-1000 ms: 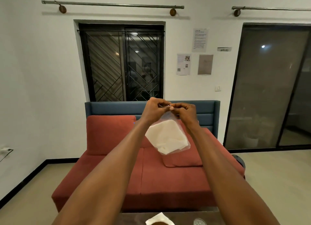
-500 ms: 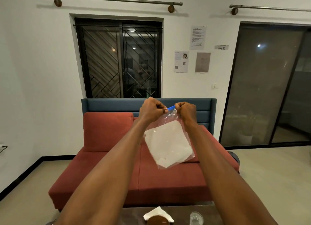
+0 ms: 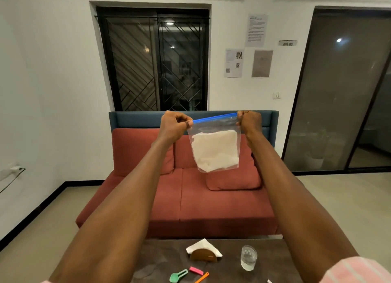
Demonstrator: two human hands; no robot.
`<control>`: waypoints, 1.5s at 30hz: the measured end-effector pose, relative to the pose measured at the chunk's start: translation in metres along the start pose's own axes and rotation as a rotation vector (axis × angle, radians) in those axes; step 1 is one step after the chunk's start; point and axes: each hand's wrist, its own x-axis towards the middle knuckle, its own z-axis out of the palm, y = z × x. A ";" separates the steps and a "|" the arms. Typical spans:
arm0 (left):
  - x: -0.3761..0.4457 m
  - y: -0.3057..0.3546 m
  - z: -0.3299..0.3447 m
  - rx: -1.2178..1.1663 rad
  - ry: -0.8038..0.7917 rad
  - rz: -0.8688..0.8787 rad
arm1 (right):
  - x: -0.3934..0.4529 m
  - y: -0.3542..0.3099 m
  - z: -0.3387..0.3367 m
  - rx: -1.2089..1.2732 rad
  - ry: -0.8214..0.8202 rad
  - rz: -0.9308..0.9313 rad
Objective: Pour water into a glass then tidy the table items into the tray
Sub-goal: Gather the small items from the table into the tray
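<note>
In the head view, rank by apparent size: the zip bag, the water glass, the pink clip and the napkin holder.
1. zip bag, clearly largest, though held nearer the camera than the table items.
2. napkin holder with its napkins, and water glass: too alike to rank.
3. pink clip, smallest.

Bag held up between two hands, above the surface and in front of the sofa.

The left hand (image 3: 175, 125) pinches the bag (image 3: 215, 144) at its top left corner, the right hand (image 3: 249, 121) at its top right. Below, on the surface (image 3: 169, 259), the napkin holder (image 3: 203, 253) stands left of the glass (image 3: 248, 257); three clips (image 3: 195, 273) lie nearer the person. The sofa (image 3: 190, 200) stands behind.
</note>
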 end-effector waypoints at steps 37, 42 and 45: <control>-0.194 -0.497 -0.312 0.569 -0.011 -0.821 | -0.262 0.306 0.536 -0.889 -0.919 0.010; -0.219 -0.559 -0.318 0.501 -0.002 -0.925 | -0.281 0.362 0.570 -0.957 -0.967 0.036; -0.233 -0.585 -0.322 0.467 0.012 -0.968 | -0.291 0.388 0.584 -0.984 -0.996 0.042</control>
